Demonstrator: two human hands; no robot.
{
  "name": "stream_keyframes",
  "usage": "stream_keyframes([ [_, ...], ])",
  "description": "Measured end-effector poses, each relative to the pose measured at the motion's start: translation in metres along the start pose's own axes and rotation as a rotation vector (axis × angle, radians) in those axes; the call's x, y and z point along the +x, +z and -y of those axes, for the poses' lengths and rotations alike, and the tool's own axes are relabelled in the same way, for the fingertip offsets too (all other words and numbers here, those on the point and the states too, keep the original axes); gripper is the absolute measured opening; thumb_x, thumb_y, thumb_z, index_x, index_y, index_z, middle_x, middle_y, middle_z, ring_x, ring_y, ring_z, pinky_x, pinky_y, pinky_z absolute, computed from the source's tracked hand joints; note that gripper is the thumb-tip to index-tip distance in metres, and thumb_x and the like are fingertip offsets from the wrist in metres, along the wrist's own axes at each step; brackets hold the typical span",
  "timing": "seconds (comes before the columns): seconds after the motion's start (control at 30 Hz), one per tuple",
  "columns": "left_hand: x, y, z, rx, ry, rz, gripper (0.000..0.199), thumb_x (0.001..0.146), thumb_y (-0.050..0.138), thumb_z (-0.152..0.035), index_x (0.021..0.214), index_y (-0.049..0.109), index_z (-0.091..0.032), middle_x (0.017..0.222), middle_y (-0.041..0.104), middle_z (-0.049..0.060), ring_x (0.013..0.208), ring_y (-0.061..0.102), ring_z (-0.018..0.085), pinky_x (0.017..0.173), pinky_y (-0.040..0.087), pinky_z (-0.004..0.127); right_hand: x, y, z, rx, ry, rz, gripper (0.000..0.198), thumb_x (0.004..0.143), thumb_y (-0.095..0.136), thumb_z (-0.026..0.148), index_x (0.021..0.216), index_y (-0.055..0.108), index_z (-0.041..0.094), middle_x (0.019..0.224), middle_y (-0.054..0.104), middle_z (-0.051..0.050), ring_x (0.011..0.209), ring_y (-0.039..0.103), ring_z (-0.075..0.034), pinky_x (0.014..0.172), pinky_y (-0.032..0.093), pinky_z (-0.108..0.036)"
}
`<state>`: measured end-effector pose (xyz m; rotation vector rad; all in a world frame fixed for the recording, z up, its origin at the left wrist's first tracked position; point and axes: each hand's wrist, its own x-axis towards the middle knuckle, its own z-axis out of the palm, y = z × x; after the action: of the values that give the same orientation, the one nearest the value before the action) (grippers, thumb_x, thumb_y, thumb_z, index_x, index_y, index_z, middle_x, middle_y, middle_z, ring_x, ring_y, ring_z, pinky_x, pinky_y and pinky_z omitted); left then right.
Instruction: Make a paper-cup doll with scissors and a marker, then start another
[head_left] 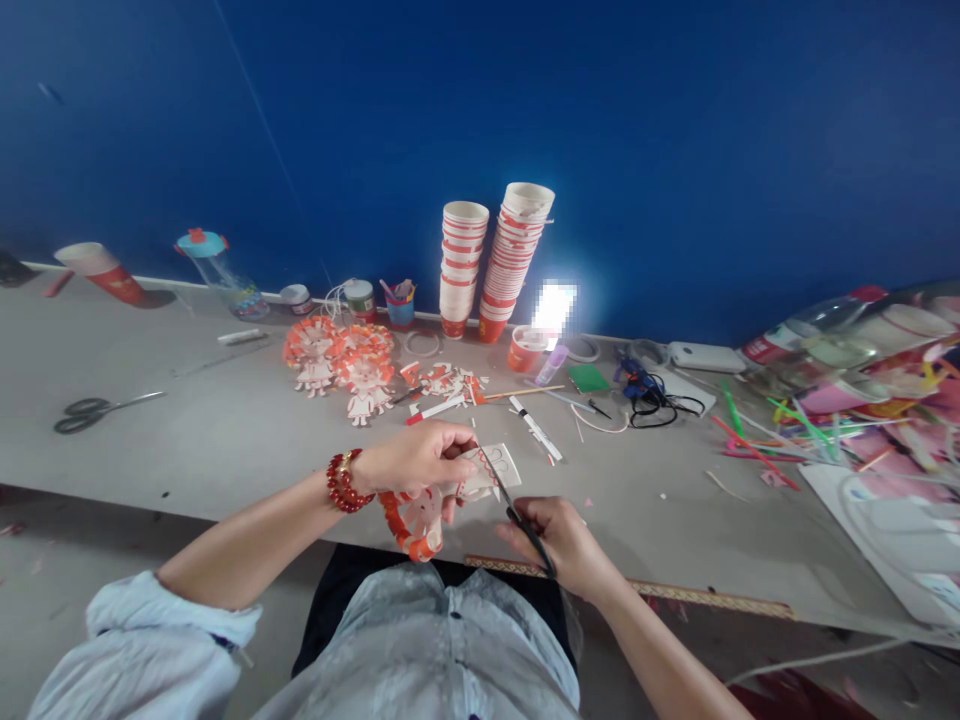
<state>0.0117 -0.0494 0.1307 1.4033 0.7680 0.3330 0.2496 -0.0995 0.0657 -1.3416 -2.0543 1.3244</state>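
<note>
My left hand [420, 458], with red beads at the wrist, pinches a paper cutout [487, 472] that has figures drawn on it. An orange paper ring [409, 535] hangs below that hand, joined to the cutout as far as I can see. In my right hand [559, 540] is a pair of black-handled scissors [517, 515]; its blades lie across the drawn paper. Beyond my hands, several orange-fringed paper figures [366, 385] lie together on the table. Orange and white paper scraps [446, 382] are heaped beside them.
Two tall stacks of paper cups [463, 265] stand against the blue wall. A second pair of scissors [97, 410] lies at the left. Markers [536, 430], a black cable [652, 395] and a green block [589, 378] are scattered behind my hands. Craft clutter and a plastic bottle [817, 320] crowd the right.
</note>
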Motion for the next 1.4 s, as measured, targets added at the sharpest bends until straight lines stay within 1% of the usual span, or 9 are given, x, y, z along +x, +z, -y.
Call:
stream_keyframes([
  [0.2,0.001,0.0,0.0,-0.009,-0.002,-0.007,0.014,0.089,0.052,-0.031,0.09,0.054,-0.017,0.071,0.067,0.001,0.046,0.063,0.01,0.034,0.033,0.012,0.0,0.001,0.0,0.034,0.007,-0.004,0.052,0.08,0.065,0.052,0.056,0.031,0.021,0.053,0.024,0.007,0.05,0.022,-0.008,0.045,0.017,-0.022],
  [0.37,0.002,0.002,0.002,-0.02,-0.018,-0.014,0.021,0.088,0.056,-0.037,0.092,0.055,-0.016,0.072,0.067,0.001,0.045,0.063,0.01,0.032,0.032,0.012,0.002,0.003,-0.002,0.183,0.032,0.044,0.047,0.078,0.068,0.054,0.061,0.041,0.02,0.051,0.038,0.006,0.047,0.034,-0.009,0.044,0.022,-0.021],
  [0.5,0.004,0.006,0.009,-0.151,-0.036,-0.019,0.024,0.086,0.059,-0.04,0.09,0.053,-0.017,0.073,0.065,0.001,0.043,0.061,0.009,0.032,0.03,0.012,0.002,0.007,-0.003,0.325,0.005,0.056,0.047,0.077,0.067,0.058,0.064,0.046,0.018,0.053,0.043,0.005,0.048,0.039,-0.01,0.045,0.025,-0.021],
  [0.73,0.005,0.014,0.016,-0.34,-0.03,0.008,0.023,0.084,0.063,-0.037,0.089,0.053,-0.017,0.072,0.062,0.0,0.046,0.059,0.009,0.039,0.036,0.016,0.003,0.008,0.006,0.46,-0.093,0.105,0.055,0.077,0.06,0.068,0.063,0.05,0.017,0.052,0.045,0.004,0.046,0.036,-0.008,0.043,0.024,-0.021],
  [0.9,0.008,0.023,0.02,-0.268,0.069,-0.135,0.016,0.083,0.063,-0.03,0.084,0.058,-0.015,0.072,0.061,-0.001,0.061,0.059,0.009,0.053,0.044,0.017,0.005,0.006,0.002,0.493,-0.156,0.193,0.053,0.081,0.056,0.067,0.073,0.058,0.014,0.058,0.055,0.0,0.053,0.046,-0.012,0.052,0.034,-0.023],
  [1.0,0.008,0.029,0.025,-0.336,0.066,-0.141,0.015,0.084,0.062,-0.03,0.085,0.058,-0.016,0.072,0.061,-0.001,0.063,0.061,0.011,0.055,0.046,0.019,0.006,0.007,-0.002,0.511,-0.165,0.201,0.053,0.082,0.056,0.066,0.077,0.06,0.013,0.058,0.055,0.0,0.053,0.045,-0.012,0.052,0.034,-0.023],
  [1.17,0.007,0.035,0.029,-0.437,0.07,-0.116,0.014,0.085,0.061,-0.03,0.091,0.06,-0.017,0.075,0.064,0.0,0.062,0.062,0.012,0.055,0.046,0.021,0.007,0.012,-0.004,0.537,-0.161,0.141,0.053,0.081,0.058,0.065,0.069,0.058,0.014,0.053,0.053,0.0,0.047,0.043,-0.01,0.047,0.03,-0.022],
  [1.27,0.009,0.039,0.03,-0.418,0.115,-0.186,0.013,0.085,0.062,-0.028,0.091,0.062,-0.016,0.079,0.064,0.0,0.067,0.06,0.011,0.061,0.045,0.021,0.007,0.016,-0.003,0.554,-0.159,0.091,0.053,0.081,0.057,0.065,0.064,0.056,0.015,0.051,0.052,0.001,0.045,0.042,-0.01,0.046,0.029,-0.022],
  [1.4,0.013,0.046,0.032,-0.379,0.187,-0.299,0.013,0.084,0.063,-0.026,0.091,0.065,-0.016,0.082,0.064,0.0,0.072,0.057,0.011,0.067,0.041,0.021,0.006,0.021,-0.001,0.623,-0.137,0.053,0.051,0.082,0.058,0.064,0.066,0.058,0.015,0.051,0.049,0.002,0.043,0.038,-0.009,0.045,0.027,-0.022],
])
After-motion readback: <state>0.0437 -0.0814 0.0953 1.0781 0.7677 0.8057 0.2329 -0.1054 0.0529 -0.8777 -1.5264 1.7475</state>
